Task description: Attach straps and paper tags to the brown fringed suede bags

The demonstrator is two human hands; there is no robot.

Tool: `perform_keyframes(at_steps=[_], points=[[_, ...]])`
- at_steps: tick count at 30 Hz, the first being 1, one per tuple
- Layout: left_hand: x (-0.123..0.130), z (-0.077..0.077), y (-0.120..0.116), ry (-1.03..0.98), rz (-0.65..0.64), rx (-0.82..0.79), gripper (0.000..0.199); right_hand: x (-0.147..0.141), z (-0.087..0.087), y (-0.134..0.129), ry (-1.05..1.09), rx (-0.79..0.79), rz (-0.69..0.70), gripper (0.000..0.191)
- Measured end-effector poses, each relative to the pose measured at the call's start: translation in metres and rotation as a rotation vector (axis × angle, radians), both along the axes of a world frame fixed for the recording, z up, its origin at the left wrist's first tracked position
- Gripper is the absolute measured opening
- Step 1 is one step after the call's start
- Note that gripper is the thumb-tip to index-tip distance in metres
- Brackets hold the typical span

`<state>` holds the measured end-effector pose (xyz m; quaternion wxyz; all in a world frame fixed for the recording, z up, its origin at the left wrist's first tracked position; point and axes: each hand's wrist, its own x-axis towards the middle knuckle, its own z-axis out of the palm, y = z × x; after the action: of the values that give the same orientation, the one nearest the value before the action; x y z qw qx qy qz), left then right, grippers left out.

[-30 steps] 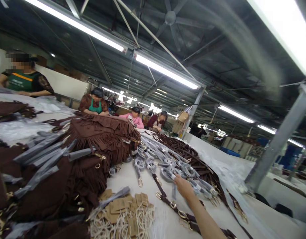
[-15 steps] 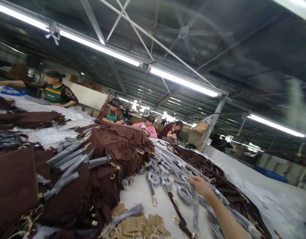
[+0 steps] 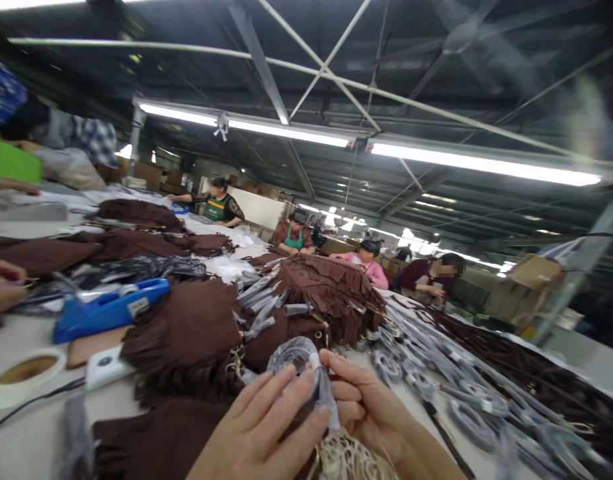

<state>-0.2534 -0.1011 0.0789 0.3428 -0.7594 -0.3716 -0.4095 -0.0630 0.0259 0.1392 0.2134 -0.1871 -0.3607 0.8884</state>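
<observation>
A coiled strap [image 3: 289, 352] in clear plastic wrap is held up in front of me, between both hands. My left hand [image 3: 264, 427] lies over its near side, fingers bent against the coil. From the right, my right hand [image 3: 371, 407] pinches the wrapped end with thumb and fingers. Just below the hands is a pale bundle of tangled cords [image 3: 354, 459], partly hidden. Brown fringed bags [image 3: 186, 320] with gold-coloured clasps are spread behind and left of my hands. More wrapped straps [image 3: 469, 420], some coiled, lie to the right.
A blue tape dispenser [image 3: 111, 310], a tape roll [image 3: 29, 377] and a white device [image 3: 106, 367] are at left. Another person's hand [image 3: 4, 287] reaches in there. Brown straps [image 3: 536, 373] run along the right side. Several people sit across the table.
My right hand has come back from the strap pile with a wrapped coil. My left hand has come into view on it. The view has swung left.
</observation>
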Motion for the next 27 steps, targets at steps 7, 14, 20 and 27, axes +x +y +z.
perform_keyframes(at_steps=[7,14,20,27], points=[[-0.025,0.01,-0.013,-0.192,-0.135,-0.332,0.023,-0.062,-0.024,-0.05,-0.14,0.045,0.016,0.043],[-0.031,-0.005,-0.003,-1.132,-0.337,-0.78,0.042,-0.045,-0.044,-0.039,-0.531,1.346,-0.305,0.024],[-0.031,-0.016,0.022,-1.337,-0.42,-0.783,0.04,-0.038,-0.028,-0.042,-0.474,1.78,-0.613,0.018],[-0.023,-0.026,0.028,-1.263,-0.324,-0.799,0.031,-0.052,-0.04,-0.039,-0.65,1.971,-0.617,0.02]])
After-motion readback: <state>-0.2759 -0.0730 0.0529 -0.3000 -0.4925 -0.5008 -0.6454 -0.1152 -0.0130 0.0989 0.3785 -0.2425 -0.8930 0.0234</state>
